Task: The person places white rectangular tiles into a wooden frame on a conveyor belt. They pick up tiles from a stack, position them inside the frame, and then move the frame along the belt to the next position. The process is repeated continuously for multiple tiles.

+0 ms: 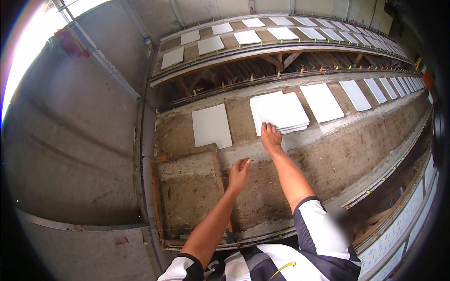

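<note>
My right hand [271,138] is at the near edge of a stack of white sheets [283,111], its fingers curled closed on the sheets' edge. The stack is uneven, with one part shifted left of the other. My left hand [240,174] hovers lower and to the left, thumb and fingers drawn together, with nothing seen in them. Beyond it a single off-white sheet [212,125] lies flat on the long brown table [347,145]. Beside my left forearm rests a wooden frame [216,169], its near part partly behind that arm.
White sheets [321,102] continue in a row to the right along this table. Behind it, a second long table [161,77] carries two rows of sheets. Small coloured clips [252,77] line the table rails. A grey panel wall [75,140] stands at the left.
</note>
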The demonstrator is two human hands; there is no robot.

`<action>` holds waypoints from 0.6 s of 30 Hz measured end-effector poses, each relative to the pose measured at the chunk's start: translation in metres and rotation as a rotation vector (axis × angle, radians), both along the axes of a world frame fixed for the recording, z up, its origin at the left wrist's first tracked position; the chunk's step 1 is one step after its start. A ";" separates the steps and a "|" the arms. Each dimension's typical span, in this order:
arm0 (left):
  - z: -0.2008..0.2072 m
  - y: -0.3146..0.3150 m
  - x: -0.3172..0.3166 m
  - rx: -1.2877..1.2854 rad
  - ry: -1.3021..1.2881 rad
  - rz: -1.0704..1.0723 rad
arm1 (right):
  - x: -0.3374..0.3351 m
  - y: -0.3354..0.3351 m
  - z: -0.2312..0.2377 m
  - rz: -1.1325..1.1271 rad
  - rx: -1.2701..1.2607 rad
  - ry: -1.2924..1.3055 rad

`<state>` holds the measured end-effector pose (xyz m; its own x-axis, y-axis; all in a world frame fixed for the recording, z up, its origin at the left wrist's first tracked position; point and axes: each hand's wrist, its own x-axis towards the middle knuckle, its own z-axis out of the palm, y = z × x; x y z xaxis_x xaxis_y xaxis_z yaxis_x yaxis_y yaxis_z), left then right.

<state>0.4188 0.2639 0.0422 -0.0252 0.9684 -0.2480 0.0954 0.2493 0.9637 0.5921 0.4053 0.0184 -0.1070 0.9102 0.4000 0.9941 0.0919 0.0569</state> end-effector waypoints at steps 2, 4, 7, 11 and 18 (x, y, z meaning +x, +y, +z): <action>-0.021 0.009 0.001 -0.004 -0.197 0.050 | -0.002 -0.018 0.008 0.053 0.083 0.041; 0.027 0.010 0.020 -0.144 -0.302 0.057 | 0.004 -0.055 0.010 0.105 0.199 0.102; 0.050 0.018 0.025 -0.253 -0.493 0.098 | -0.019 -0.120 0.014 0.236 0.274 0.153; 0.038 0.004 0.012 -0.041 -0.337 0.191 | -0.032 -0.180 0.038 0.533 0.200 0.309; 0.060 -0.047 -0.127 0.166 -0.240 -0.154 | -0.030 -0.192 0.129 0.259 0.048 0.311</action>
<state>0.2914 0.2165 0.1020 0.1646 0.9841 -0.0673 -0.1146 0.0869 0.9896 0.5621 0.2133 0.1471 -0.1972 0.8485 0.4910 0.9090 0.3459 -0.2327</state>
